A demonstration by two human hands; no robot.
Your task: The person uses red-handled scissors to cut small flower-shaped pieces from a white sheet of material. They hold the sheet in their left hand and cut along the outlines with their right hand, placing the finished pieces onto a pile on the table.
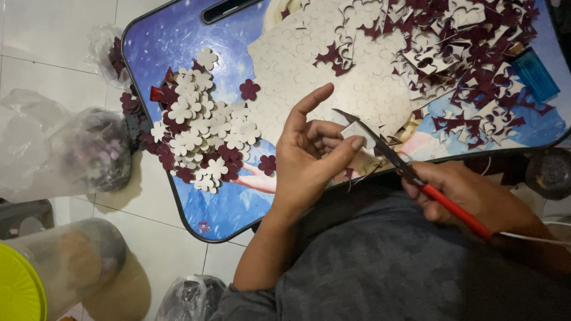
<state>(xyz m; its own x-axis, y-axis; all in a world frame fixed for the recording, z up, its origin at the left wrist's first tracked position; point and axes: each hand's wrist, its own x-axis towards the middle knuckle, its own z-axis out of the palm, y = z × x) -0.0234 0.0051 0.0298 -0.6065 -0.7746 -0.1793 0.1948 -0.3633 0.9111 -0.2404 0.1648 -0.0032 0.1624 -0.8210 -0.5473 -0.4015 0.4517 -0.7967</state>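
My left hand pinches a small white foam piece between thumb and fingers, index finger raised. My right hand grips red-handled scissors, their open blades at the piece's edge. Both hands hover over the near edge of a blue picture-printed lap tray. A pile of white and maroon flower cut-outs lies at the tray's left. A large white sheet of flower shapes covers the middle. Maroon and white offcuts are heaped at the right.
A blue lighter lies at the tray's right end. Clear plastic bags with dark bits sit on the white tiled floor at left. A clear jar with a yellow-green lid stands bottom left. Another bag is near my elbow.
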